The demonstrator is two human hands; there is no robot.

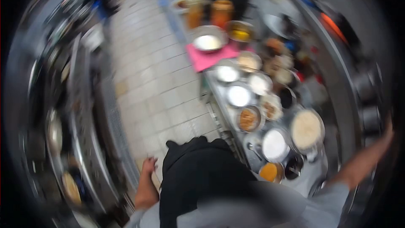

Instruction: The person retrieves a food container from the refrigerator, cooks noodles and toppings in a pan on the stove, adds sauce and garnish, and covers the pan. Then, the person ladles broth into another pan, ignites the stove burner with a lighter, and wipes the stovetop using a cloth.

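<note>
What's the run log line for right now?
left hand: low beside body, nothing visible in it | right hand: stretched out sideways, grip unclear | pink cloth: under bowl

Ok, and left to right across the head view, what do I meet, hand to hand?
Left hand, pink cloth, the near bowl of white stuff, big bowl of beige stuff, right hand (blurred, far right edge).
</note>
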